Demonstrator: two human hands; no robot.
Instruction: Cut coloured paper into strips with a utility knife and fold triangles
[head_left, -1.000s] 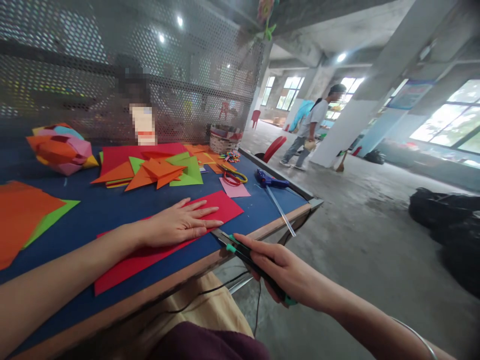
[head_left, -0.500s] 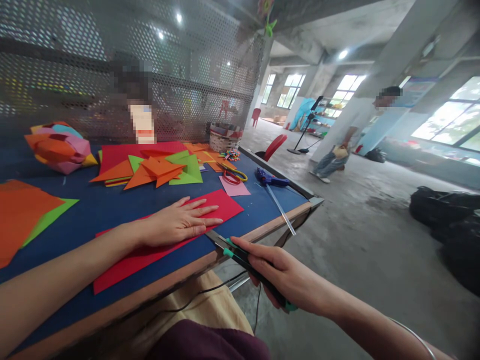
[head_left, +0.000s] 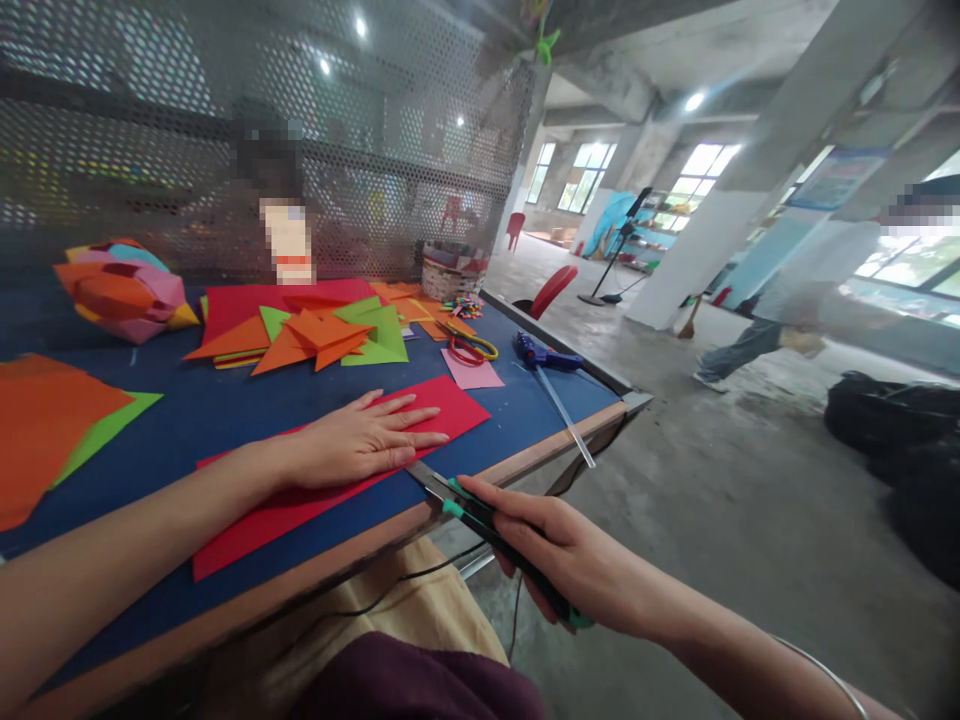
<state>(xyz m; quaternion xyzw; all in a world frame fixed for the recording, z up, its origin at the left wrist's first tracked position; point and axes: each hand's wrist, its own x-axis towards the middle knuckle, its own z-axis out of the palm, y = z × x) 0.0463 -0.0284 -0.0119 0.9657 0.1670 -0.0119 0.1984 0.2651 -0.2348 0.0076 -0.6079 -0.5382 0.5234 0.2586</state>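
My left hand (head_left: 367, 437) lies flat with its fingers spread on a folded piece of red paper (head_left: 255, 540), pressing it to the blue tabletop. The forearm and palm cover part of the paper. In my right hand (head_left: 551, 545) is a utility knife (head_left: 480, 520) with a black and green handle. Its blade points up and left, and the tip is at the paper's near edge, just below my left fingers. Whether the tip is inside the fold I cannot tell.
A blue glue gun (head_left: 547, 352) with a clear glue stick, scissors (head_left: 471, 345) and pink paper (head_left: 474, 370) lie at the right. Behind are orange and green papers (head_left: 375, 335), a basket (head_left: 452, 270) and a folded paper ball (head_left: 124, 290). A person (head_left: 802, 290) walks at the right.
The knife has shifted slightly left along the red paper's near edge. My left hand stays on the paper. The walking person has come nearer, toward the right.
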